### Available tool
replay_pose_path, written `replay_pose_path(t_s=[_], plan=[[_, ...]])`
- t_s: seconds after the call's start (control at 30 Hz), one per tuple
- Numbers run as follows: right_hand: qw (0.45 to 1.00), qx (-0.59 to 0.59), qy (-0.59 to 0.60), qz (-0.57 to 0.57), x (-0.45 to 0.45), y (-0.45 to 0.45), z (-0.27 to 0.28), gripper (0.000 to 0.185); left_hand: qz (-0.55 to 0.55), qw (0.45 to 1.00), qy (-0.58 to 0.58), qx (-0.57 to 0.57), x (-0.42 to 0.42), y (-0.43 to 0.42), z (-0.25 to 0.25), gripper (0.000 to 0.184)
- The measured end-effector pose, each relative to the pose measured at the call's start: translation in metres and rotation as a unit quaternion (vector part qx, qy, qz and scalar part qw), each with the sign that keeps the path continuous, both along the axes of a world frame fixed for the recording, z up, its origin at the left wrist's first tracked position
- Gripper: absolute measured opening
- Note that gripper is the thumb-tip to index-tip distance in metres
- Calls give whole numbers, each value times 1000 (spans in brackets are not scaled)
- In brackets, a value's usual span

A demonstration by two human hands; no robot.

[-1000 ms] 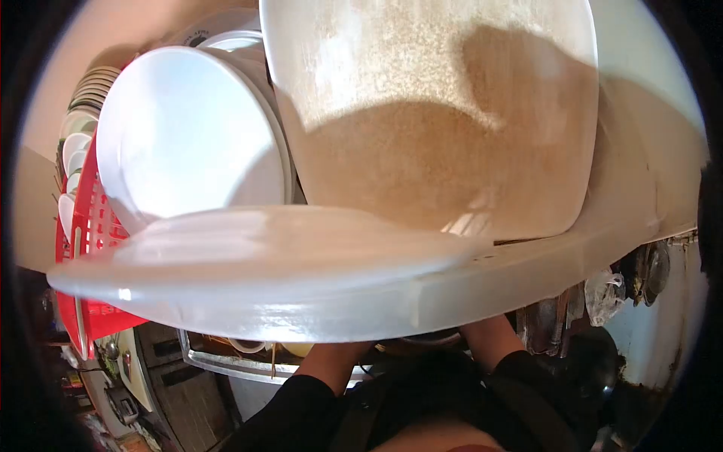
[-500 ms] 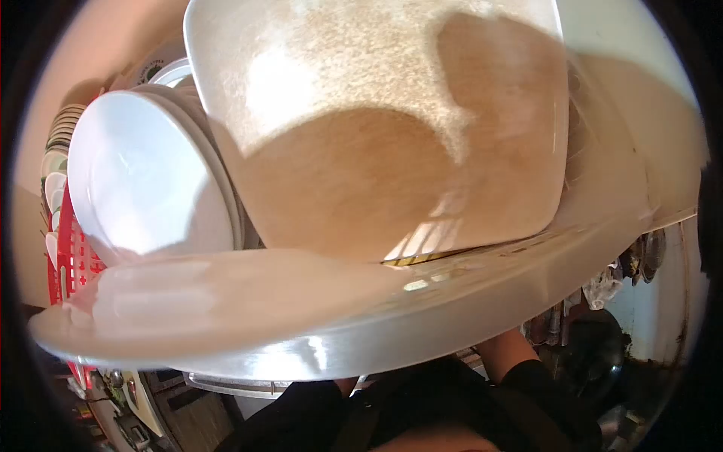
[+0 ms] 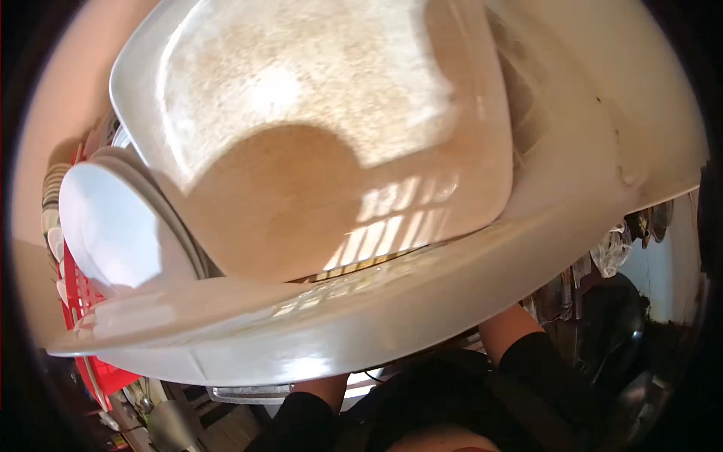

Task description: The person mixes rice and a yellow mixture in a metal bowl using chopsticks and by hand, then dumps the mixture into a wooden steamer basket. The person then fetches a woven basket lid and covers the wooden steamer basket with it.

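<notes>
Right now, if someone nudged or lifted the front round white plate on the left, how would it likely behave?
The round white plate would probably be stiff, given its evenly curved rim. It may feel slippery, since its face looks smooth. Standing steeply tilted with other plates behind it, it could well tip or slide if nudged.

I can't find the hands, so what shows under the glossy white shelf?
Under the glossy white shelf, two forearms in black sleeves and part of a silvery metal edge show. Both hands are covered by the shelf, so what they touch cannot be seen.
</notes>
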State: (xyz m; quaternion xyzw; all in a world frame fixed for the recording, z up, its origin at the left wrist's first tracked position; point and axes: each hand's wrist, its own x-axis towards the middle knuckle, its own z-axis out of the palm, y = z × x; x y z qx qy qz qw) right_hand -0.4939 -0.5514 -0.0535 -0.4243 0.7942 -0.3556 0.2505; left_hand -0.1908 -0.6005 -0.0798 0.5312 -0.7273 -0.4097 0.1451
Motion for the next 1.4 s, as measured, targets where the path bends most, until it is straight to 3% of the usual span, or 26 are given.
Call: replay_pose_path(t_s=[0.37,0.7,1.23,1.33,1.4], plan=[[1000,-12,1,14,-3,-9,7,37,-8,1000,-2,-7,-2,-3,0,35],[999,8,3,-36,-36,43,17,36,-31,999,1,-23,-13,-19,-5,35],[985,-19,-11,170,70,-47,-46,36,-126,988,0,-93,-49,-70,-19,35],[979,-33,-26,201,80,-52,-62,36,-184,974,-18,-131,-60,-73,-47,35],[963,-101,30,249,89,-58,-92,36,-213,966,-16,-145,-65,-57,-74,35]])
